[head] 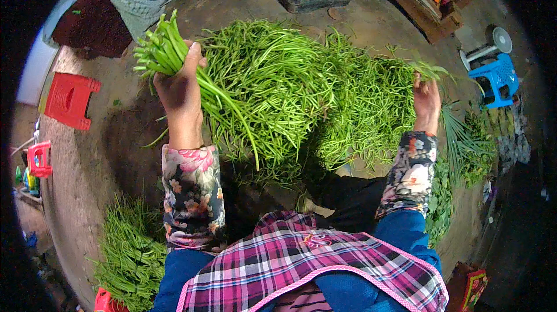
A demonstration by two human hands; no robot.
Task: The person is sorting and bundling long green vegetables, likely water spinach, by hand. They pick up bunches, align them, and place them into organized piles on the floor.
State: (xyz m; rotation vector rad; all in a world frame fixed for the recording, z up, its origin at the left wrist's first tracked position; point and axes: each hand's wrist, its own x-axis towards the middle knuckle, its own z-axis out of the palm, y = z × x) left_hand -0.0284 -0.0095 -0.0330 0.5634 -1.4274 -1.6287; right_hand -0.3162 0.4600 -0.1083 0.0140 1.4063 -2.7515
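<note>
My left hand (179,83) is closed around a bunch of thick green vegetable stems (163,49). The cut ends fan out at the upper left, and the thin ends trail down to the right. A large heap of loose green stems (270,90) lies just right of that hand and spreads across the floor. At the heap's right edge, my right hand (426,101) pinches a small leafy green sprig (428,69) between its fingertips. Part of the sprig is blurred.
Tied-looking greens (132,260) lie at lower left. Long green leaves (457,133) and leafy bunches (439,205) are at right. Red plastic stools (72,101) stand left, a blue plastic stool (496,79) right. A dark brown mat (93,25) hangs at upper left.
</note>
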